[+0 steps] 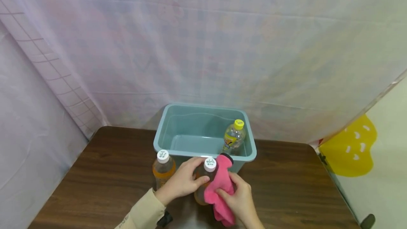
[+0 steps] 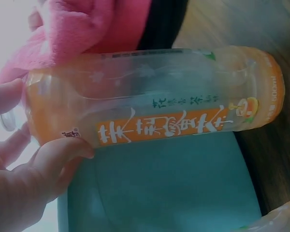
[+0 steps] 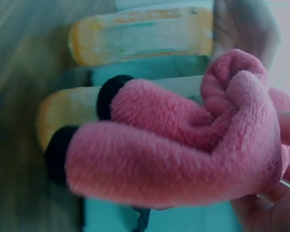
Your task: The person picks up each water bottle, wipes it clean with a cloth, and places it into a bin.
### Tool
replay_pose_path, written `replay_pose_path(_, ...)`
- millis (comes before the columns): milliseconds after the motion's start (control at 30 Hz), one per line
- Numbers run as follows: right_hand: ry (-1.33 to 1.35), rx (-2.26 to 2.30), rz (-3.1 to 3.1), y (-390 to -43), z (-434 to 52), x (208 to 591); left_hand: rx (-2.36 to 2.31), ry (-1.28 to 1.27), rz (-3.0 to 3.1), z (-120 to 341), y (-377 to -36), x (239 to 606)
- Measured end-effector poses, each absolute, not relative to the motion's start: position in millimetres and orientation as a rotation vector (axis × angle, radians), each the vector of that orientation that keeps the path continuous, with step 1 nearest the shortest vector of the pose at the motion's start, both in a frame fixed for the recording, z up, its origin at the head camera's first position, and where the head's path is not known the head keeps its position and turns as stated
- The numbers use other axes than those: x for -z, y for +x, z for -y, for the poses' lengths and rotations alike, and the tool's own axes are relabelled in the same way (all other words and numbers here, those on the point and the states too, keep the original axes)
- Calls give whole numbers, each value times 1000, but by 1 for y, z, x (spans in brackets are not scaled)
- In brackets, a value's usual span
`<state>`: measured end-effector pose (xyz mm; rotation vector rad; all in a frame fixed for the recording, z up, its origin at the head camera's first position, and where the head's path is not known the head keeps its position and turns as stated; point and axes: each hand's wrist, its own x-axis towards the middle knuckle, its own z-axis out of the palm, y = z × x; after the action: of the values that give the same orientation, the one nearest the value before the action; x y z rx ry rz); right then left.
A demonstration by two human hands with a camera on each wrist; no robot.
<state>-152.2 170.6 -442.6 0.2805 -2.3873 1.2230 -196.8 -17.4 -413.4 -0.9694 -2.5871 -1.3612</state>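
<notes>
My left hand [image 1: 186,177] grips the upper part of a clear plastic bottle [image 2: 159,92] with an orange label and a white cap, thumb and fingers around it. The bottle stands upright in front of the blue-green bin [image 1: 182,153]. My right hand [image 1: 240,200] holds a pink plush cloth [image 3: 150,159] with black ends, bunched and pressed along the bottle's right side. Its two black-ended parts hang down. In the head view, the hand and cloth cover much of the bottle. A second white-capped, orange-labelled bottle [image 1: 163,169] stands to the left of my left hand.
Inside the bin's right side leans a clear bottle with a yellow cap [image 1: 234,137]. The bin stands on a dark wood-grain table [image 1: 286,186], near its back edge. A pale curtain [image 1: 203,45] hangs behind. A yellow patterned piece [image 1: 349,147] is at the right.
</notes>
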Motion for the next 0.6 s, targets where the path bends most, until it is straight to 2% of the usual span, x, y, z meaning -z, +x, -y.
replay_pose_path(333, 319, -1224, 2372, -156, -171, 493, 1331, -967, 2605, 17, -196, 412)
replay_pose_path(600, 288, -1186, 2613, -160, -177, 514, 1347, -985, 2617, 17, -197, 413)
